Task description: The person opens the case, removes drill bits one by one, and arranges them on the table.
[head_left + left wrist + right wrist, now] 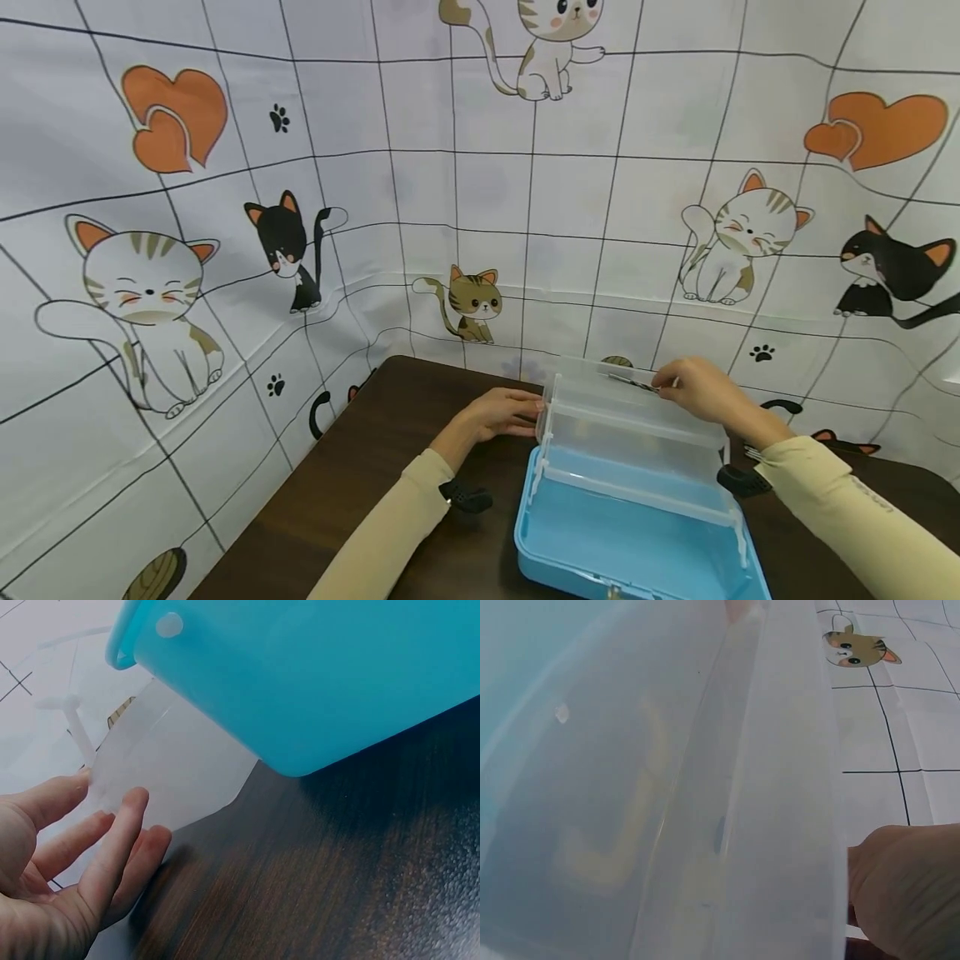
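Observation:
A light blue plastic box (637,517) stands with its translucent trays (637,425) raised and folded back behind it. My left hand (498,414) touches the left end of the upper tray, and its fingers are spread and loosely bent in the left wrist view. At the back of that tray, my right hand (697,387) pinches a thin dark metallic piece (632,382) between thumb and fingers; its exact kind is too small to tell. In the right wrist view, the tray wall (791,787) hides most of the right hand (904,889).
The box stands on a dark wooden table (360,467). White cloth (570,200) with cat prints rises behind the table and at its left. Thin silvery prongs (752,452) show beside the right wrist, partly hidden by the sleeve.

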